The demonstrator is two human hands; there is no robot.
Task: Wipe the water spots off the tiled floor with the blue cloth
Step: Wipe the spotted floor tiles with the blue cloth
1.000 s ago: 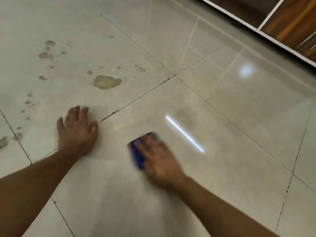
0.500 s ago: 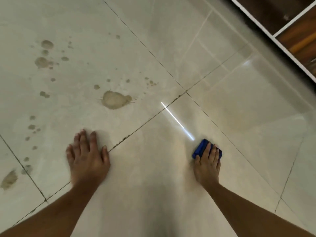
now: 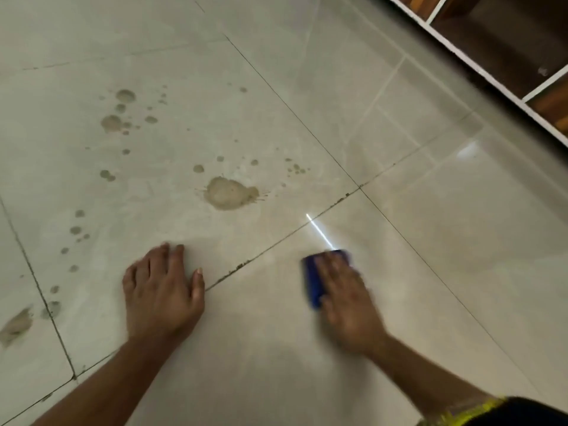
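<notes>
A folded blue cloth (image 3: 313, 281) lies flat on the glossy beige tiled floor (image 3: 430, 256), mostly covered by my right hand (image 3: 347, 299), which presses on it with straight fingers and is blurred by motion. My left hand (image 3: 163, 290) rests flat on the floor to the left, fingers spread, beside a grout line. A large brownish water spot (image 3: 229, 193) sits beyond my hands. Several smaller spots (image 3: 118, 121) are scattered on the tile at the far left, and another patch (image 3: 15, 325) lies at the left edge.
A dark wooden shelf unit with white edges (image 3: 479, 69) stands along the top right. Dirt specks sit in the grout line (image 3: 239, 265) between my hands. A bright light streak (image 3: 319, 230) reflects off the floor just beyond the cloth.
My right hand has slid the cloth from the right back toward the left, nearer the grout line. My left hand stays planted on the floor. The view has shifted slightly.
</notes>
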